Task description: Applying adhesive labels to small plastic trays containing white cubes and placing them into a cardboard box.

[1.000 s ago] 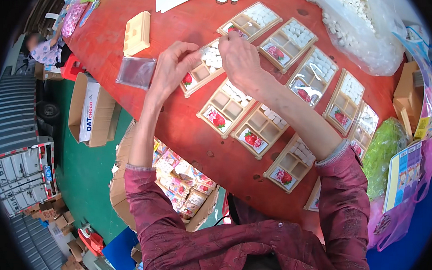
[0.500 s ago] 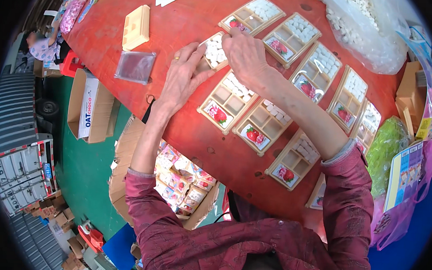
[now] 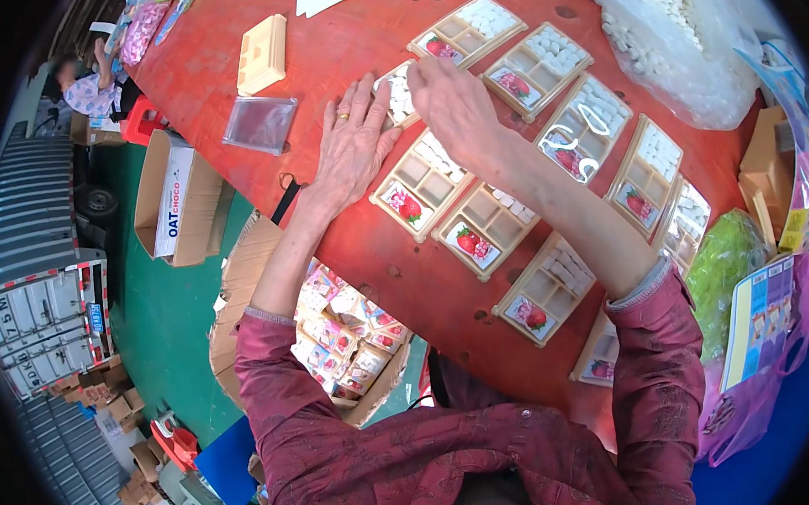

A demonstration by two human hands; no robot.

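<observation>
Between my two hands lies a beige compartment tray (image 3: 401, 94) holding white pellet-like pieces; its lower part is covered by my hands. My left hand (image 3: 355, 140), a ring on one finger, is open with its fingers stretched along the tray's left side. From the right, my right hand (image 3: 453, 109) reaches over the tray's other side, its fingers stretched out and touching the pieces or rim; the fingertips are partly hidden. Close below is a similar tray (image 3: 413, 175) with white pieces and a strawberry-picture card. Another such tray (image 3: 478, 238) sits under my right forearm.
More filled trays (image 3: 561, 55) stand in rows to the right. A clear bag of white pieces (image 3: 676, 47) lies far right. At left are a beige tray (image 3: 263, 55) and a clear plastic cover (image 3: 259, 123). Below the table edge stands a carton (image 3: 238, 289) of packed trays.
My left hand's fingers have straightened and lie flatter along the tray. My right hand has shifted slightly left, its fingers less bent. The view has moved slightly.
</observation>
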